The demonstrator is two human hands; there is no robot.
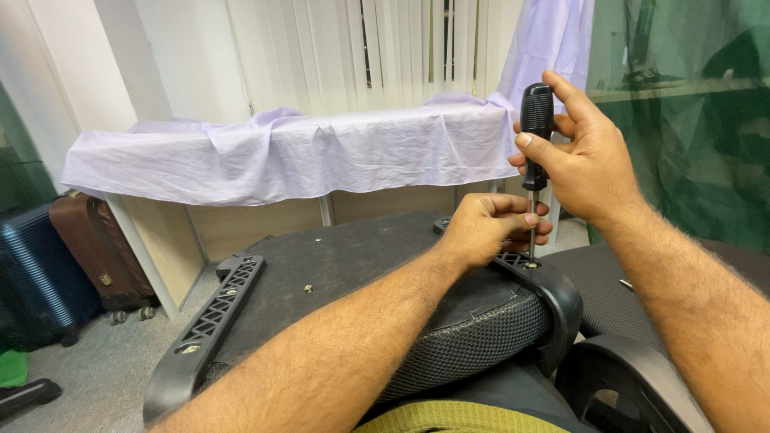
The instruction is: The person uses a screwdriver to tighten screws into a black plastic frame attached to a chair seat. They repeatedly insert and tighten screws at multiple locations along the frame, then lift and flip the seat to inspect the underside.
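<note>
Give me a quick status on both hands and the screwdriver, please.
Right hand gripping screwdriver handle, upright. Left hand steadying the shaft, tip at armrest bracket. Nothing in the way.

Two bare hands are in view: the left hand [489, 228] and the right hand [585, 152]. There is one screwdriver [536, 152] with a black handle. One upturned chair seat [361, 265] carries two black plastic armrest brackets, one on the left [210, 317] and one on the right [553, 293]. Two suitcases stand by the wall, one blue [36, 273] and one brown [100, 248]. One lilac cloth [289, 152] covers the shelf.
</note>
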